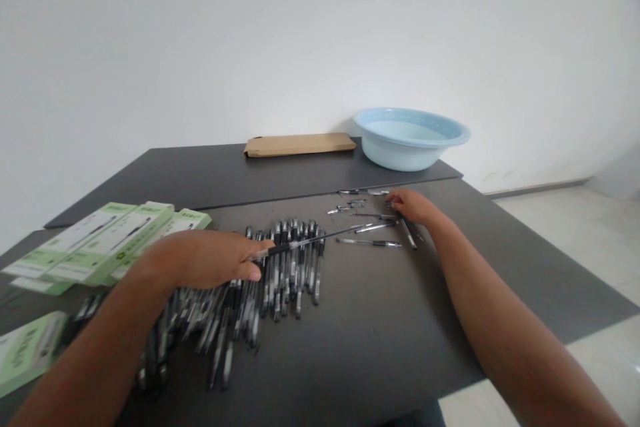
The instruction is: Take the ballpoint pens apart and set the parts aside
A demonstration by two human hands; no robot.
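Observation:
My left hand (207, 259) is closed on a black pen (300, 244) that points right, held just above a wide row of several black-and-clear pens (280, 267) lying on the dark table (380, 327). My right hand (413, 205) reaches to the far right of the table, palm down with fingers curled, among a few loose pens and pen parts (370, 227). What its fingertips touch or pinch is hidden.
Green-and-white pen boxes (105, 240) lie at the left, another box (27, 350) at the left edge. A brown envelope (300, 144) and a light-blue basin (410, 137) sit at the back by the white wall. Tiled floor lies to the right.

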